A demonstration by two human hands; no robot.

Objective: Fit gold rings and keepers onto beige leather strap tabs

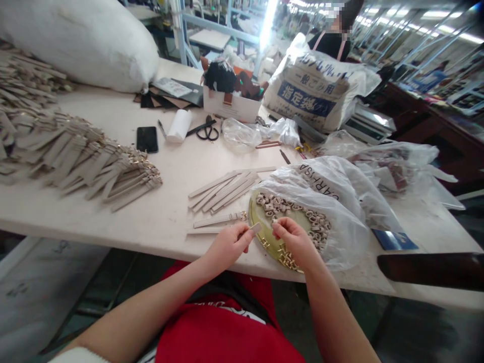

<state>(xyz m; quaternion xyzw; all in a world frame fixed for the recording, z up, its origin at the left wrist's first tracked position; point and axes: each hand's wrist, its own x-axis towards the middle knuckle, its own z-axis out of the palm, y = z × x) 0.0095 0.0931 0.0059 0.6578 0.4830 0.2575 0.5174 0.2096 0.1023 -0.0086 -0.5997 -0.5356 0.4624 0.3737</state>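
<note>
A: So what's each hand actually got?

B: Left hand [231,244] is pinching a beige strap [256,228] between thumb and fingers, with only the tip poking out. Right hand [294,238] has its fingertips pressed together on a small pale bit [275,221], probably a loop, but it's too tiny to swear to. The two are apart, both above the round tray [267,235] by the near edge of the tabletop [172,206].

A: Any tips for doing this well?

B: Imo pinch the strap close to its tip so it doesn't flop, go easy on the pale bit so it isn't squashed, and line them up square. Staying over the tray seems smart: drops would land among the loops [280,203] and gold buckles [288,258].

A: And further out?

B: Flat straps [231,192] left of the tray, a buckled strap [219,220] closer to the near edge, and a big heap of straps [85,156] towards the tabletop's left end.

A: What can't you make out?

B: The rest of the held strap, since the left hand covers it. A see-through plastic bag [336,222] drapes over the tray's right side, so no loop count. The heap gets cut off at the left, too.
</note>
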